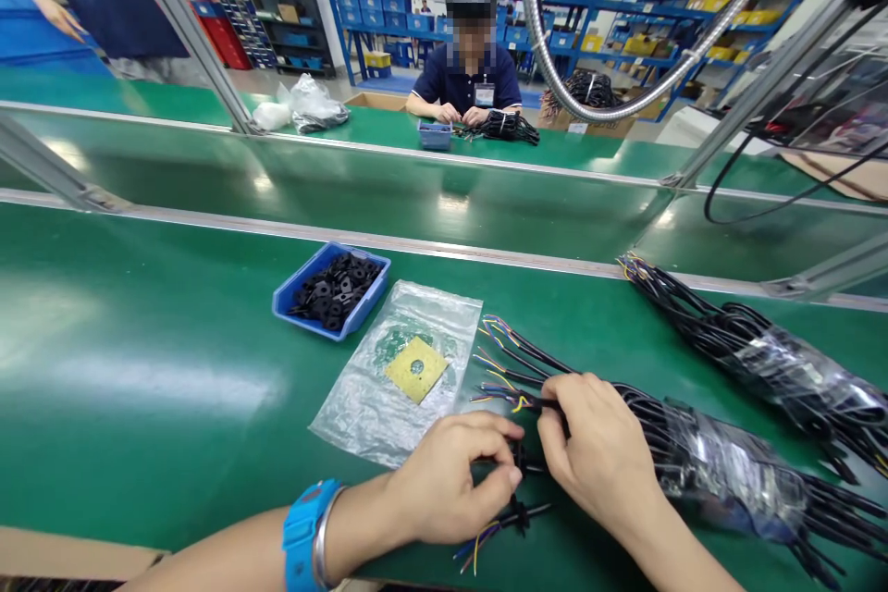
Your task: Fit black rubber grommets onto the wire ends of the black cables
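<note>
My left hand (462, 476) is pinched on a small black part (519, 458) beside a black cable. My right hand (597, 435) has its thumb and fingers closed round black cables just behind their stripped, coloured wire ends (499, 393). These cables belong to a bundle wrapped in clear plastic (735, 472), which lies to the right. Below my left hand, another cable end with coloured wires (486, 541) carries a black part. A clear plastic bag (361, 407) with a yellow square card (416, 370) lies left of the wires.
A blue bin (281, 301) of black parts stands behind the bag. A second wrapped cable bundle (797, 370) lies at the right. Metal frame bars (416, 245) cross behind. A person (464, 79) sits opposite, handling cables beside a small bin (435, 137). A metal hose (610, 116) hangs overhead.
</note>
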A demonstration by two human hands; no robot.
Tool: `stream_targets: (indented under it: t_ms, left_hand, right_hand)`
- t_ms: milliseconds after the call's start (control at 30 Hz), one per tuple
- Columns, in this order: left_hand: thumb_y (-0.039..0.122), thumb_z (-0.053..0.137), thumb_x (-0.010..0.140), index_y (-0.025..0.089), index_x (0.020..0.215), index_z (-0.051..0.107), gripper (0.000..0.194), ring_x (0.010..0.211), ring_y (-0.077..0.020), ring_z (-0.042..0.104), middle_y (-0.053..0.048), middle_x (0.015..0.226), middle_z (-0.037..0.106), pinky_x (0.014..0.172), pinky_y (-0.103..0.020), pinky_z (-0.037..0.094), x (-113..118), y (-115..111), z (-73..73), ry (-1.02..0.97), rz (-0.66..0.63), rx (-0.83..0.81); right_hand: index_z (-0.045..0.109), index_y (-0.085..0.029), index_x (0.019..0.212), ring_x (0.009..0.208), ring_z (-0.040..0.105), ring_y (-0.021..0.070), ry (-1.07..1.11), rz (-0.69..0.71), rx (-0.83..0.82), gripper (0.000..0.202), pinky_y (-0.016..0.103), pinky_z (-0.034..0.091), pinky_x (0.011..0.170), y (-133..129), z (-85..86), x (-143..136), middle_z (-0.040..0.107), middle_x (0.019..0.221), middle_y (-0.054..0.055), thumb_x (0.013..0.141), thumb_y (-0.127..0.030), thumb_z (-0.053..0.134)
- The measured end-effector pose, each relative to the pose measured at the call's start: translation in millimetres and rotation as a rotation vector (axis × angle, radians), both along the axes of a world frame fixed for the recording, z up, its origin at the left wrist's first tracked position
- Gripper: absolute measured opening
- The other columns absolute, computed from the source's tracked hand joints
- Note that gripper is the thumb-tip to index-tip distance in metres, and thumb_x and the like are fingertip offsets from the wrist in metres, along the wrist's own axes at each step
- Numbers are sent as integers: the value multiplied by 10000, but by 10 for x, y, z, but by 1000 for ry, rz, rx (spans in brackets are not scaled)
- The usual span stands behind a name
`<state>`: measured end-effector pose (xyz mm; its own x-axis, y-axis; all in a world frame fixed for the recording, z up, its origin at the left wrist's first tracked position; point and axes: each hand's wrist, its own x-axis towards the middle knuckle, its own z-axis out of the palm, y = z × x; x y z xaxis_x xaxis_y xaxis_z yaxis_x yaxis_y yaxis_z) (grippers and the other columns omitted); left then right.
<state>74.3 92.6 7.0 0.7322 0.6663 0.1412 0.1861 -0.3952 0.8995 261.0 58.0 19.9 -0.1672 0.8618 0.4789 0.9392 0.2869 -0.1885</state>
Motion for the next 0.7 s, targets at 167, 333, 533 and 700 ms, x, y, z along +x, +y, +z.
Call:
stream_targets:
  t_ms: [167,333,533,700]
  left_hand:
    - [188,561,769,149,687,620,108,816,-181,640,-77,830,690,771,-282,494,-35,39,33,-13,54,68]
    - [300,674,708,155,787,599,182,664,-167,596,-37,725,645,649,-282,485,-118,95,85,40,190,30]
    - [225,581,812,135,790,630,105,660,-143,604,-55,709,659,643,-248,477,-122,80,43,-131,201,165]
    - [289,610,807,137,746,642,167,591,-136,596,-42,669,680,559,-232,463,-115,64,113,-37,208,-33]
  right_hand:
    - [534,-158,978,737,490,174,176,322,-132,111,304,397,687,-2,-42,-103,555,814,51,933,-152,433]
    - [577,-187,1041,624,452,135,171,419,-138,184,244,362,568,13,-139,-109,486,718,14,957,-149,418]
    - [613,-164,928,544,417,114,144,395,9,207,231,329,512,-9,-179,-125,421,646,-6,945,-140,408]
    - [624,-168,956,536,437,110,219,390,-54,228,226,346,504,-18,-167,-130,420,635,-10,960,-153,397]
